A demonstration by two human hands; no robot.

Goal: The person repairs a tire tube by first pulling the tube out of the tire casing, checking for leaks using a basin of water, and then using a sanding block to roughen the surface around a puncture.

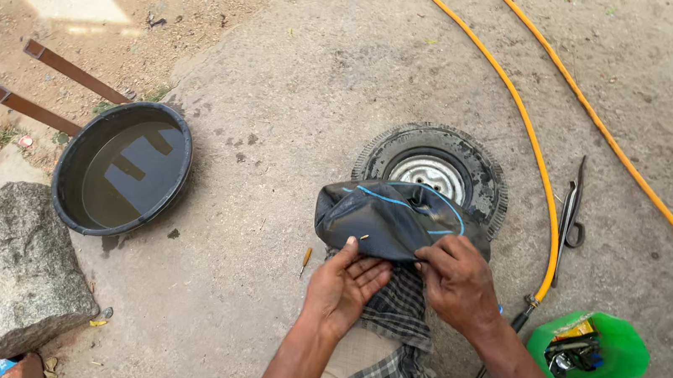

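Observation:
A folded black rubber inner tube (388,216) with a thin blue line lies over my knee, just in front of a small wheel with tyre (436,171) flat on the concrete. My left hand (345,287) presses flat against the tube's near edge, beside its small brass valve. My right hand (457,280) pinches the tube's right end. A checked cloth (400,310) hangs under both hands.
A black basin of water (123,169) sits at left, beside a big grey stone (5,278). An orange hose (528,135) runs across the ground to the right. Metal tyre levers (572,212) and a green tub of tools (588,349) lie at right.

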